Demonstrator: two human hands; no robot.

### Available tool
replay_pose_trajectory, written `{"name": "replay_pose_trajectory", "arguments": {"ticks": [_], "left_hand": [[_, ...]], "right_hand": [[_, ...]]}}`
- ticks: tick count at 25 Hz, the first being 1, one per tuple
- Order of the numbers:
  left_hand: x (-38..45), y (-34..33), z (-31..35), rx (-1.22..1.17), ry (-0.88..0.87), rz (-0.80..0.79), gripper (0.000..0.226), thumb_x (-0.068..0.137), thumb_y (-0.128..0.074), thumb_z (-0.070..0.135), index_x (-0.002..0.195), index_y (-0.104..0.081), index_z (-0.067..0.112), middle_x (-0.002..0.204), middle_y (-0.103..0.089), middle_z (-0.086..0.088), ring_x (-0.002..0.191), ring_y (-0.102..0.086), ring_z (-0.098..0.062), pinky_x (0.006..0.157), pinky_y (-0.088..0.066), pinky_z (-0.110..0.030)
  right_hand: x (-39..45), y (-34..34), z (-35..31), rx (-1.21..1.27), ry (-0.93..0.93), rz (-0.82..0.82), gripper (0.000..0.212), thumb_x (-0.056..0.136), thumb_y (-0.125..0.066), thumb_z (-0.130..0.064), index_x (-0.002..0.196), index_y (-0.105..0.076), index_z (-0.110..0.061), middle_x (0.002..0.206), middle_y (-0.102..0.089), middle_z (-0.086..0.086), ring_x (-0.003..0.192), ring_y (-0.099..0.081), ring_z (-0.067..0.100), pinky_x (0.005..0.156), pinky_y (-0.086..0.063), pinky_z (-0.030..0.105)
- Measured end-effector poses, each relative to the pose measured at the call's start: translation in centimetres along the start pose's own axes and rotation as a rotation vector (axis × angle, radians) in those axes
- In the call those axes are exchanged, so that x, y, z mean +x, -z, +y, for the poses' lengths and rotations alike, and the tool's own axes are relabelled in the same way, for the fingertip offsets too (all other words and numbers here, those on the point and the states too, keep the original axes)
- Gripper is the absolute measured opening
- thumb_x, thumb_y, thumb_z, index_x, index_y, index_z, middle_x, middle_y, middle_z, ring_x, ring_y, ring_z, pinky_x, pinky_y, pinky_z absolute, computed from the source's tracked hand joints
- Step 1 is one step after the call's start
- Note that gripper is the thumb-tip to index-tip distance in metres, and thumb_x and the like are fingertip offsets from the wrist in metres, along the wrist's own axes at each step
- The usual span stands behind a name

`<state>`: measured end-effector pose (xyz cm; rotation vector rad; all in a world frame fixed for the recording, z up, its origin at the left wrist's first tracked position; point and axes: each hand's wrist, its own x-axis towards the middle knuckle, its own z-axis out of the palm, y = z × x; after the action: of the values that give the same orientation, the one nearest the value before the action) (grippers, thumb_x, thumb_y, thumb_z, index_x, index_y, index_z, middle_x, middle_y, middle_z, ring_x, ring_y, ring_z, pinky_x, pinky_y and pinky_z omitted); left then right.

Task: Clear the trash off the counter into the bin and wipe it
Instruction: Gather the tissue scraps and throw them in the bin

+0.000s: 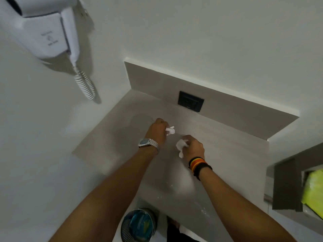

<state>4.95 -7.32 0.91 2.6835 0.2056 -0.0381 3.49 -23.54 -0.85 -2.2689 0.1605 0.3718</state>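
Note:
Both my hands reach over the grey counter [111,137]. My left hand [157,131], with a silver watch on its wrist, is closed on a crumpled white tissue [170,131]. My right hand [193,148], with coloured bands on its wrist, is closed on another crumpled white tissue [180,145] that hangs down toward the counter. Small white crumbs [203,209] lie scattered near the counter's front edge. A round metal bin [138,225] stands on the floor below the counter, with blue and yellow trash inside.
A black wall socket [190,101] sits on the grey backsplash behind my hands. A white wall-mounted hair dryer [47,30] with a coiled cord hangs at the upper left. At the right, a dark recessed box [286,186] holds something bright yellow-green [314,191].

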Motion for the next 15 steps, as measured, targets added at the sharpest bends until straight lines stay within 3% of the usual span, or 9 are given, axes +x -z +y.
{"name": "replay_pose_trajectory", "arguments": {"ticks": [3,5,8,10,13,15], "left_hand": [[-6.1,2.9,-3.6,-0.059,0.098,0.088,0.009,0.082,-0.062,0.012,0.077,-0.068,0.016,0.073,-0.071,-0.009,0.067,-0.068,-0.031,0.058,-0.051,-0.031],[-11.1,3.5,-6.6,-0.115,0.167,0.132,0.013,0.085,-0.063,0.011,0.081,-0.072,0.019,0.075,-0.075,-0.01,0.069,-0.07,-0.028,0.056,-0.049,-0.027],[-19.0,2.3,-11.0,-0.193,0.285,0.15,0.014,0.085,-0.068,0.012,0.089,-0.079,0.019,0.088,-0.078,-0.011,0.085,-0.073,-0.028,0.07,-0.051,-0.025],[-24.4,0.7,-13.4,-0.257,0.403,0.151,0.016,0.086,-0.07,0.015,0.099,-0.079,0.018,0.098,-0.078,-0.012,0.094,-0.073,-0.029,0.084,-0.056,-0.032],[-32.7,-3.5,-16.8,-0.317,0.58,0.127,0.02,0.089,-0.07,0.013,0.105,-0.078,0.019,0.104,-0.078,-0.009,0.098,-0.072,-0.026,0.095,-0.054,-0.032],[-37.0,-7.5,-18.8,-0.361,0.7,0.092,0.022,0.09,-0.068,0.012,0.108,-0.077,0.02,0.107,-0.077,-0.006,0.1,-0.072,-0.022,0.096,-0.05,-0.027]], "right_hand": [[-3.4,-1.7,-1.4,0.157,0.046,-0.033,0.022,0.087,-0.061,-0.003,0.083,-0.078,-0.016,0.083,-0.071,0.002,0.077,-0.067,0.02,0.083,-0.06,0.037],[-6.8,-3.3,-2.5,0.19,0.086,-0.086,0.019,0.087,-0.062,-0.009,0.087,-0.08,-0.012,0.085,-0.07,0.002,0.083,-0.065,0.02,0.085,-0.057,0.033],[-12.7,-7.1,-3.0,0.181,0.16,-0.24,0.02,0.079,-0.075,-0.014,0.098,-0.079,-0.012,0.097,-0.072,0.0,0.089,-0.068,0.016,0.079,-0.052,0.018],[-16.1,-10.1,-2.5,0.135,0.235,-0.309,0.014,0.078,-0.076,-0.009,0.09,-0.08,-0.015,0.09,-0.074,-0.001,0.082,-0.07,0.014,0.071,-0.052,0.009],[-19.9,-15.9,0.1,0.067,0.244,-0.44,0.019,0.083,-0.073,-0.006,0.077,-0.076,-0.023,0.076,-0.072,-0.001,0.06,-0.069,0.014,0.058,-0.059,0.021],[-20.9,-20.2,3.2,-0.031,0.235,-0.516,0.016,0.084,-0.074,-0.016,0.072,-0.074,-0.027,0.07,-0.072,-0.006,0.056,-0.069,0.01,0.057,-0.061,0.03]]}}
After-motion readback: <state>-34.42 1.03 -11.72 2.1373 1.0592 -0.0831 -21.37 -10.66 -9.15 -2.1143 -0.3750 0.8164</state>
